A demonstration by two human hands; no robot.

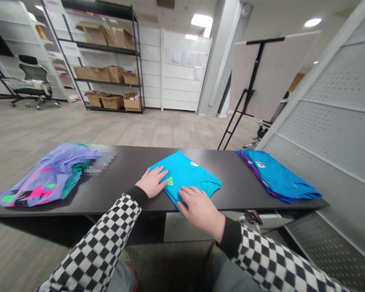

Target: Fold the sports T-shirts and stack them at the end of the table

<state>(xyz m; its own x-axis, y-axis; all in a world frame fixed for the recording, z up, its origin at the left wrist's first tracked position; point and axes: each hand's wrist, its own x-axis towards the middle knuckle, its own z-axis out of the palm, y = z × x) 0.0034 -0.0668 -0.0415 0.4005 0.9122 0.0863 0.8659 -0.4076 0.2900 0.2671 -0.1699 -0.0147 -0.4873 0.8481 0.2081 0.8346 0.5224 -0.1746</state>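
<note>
A bright blue shirt [184, 166] lies folded in the middle of the dark table, with a small white mark and a yellow-green print on it. On its left edge rests my left hand [153, 181], flat with the fingers stretched out. My right hand [197, 207] lies on the near right part of the same shirt, its fingers extended over the fabric. Neither hand grips the cloth. Part of the shirt's near edge is hidden beneath my right hand and hangs slightly past the table's front edge.
The dark table [115, 190] bears a loose heap of purple and green clothes [53, 166] on the left. A neat stack of blue and purple folded garments [281, 176] sits at the right end. A perforated grey panel [328, 134] borders the table's right side.
</note>
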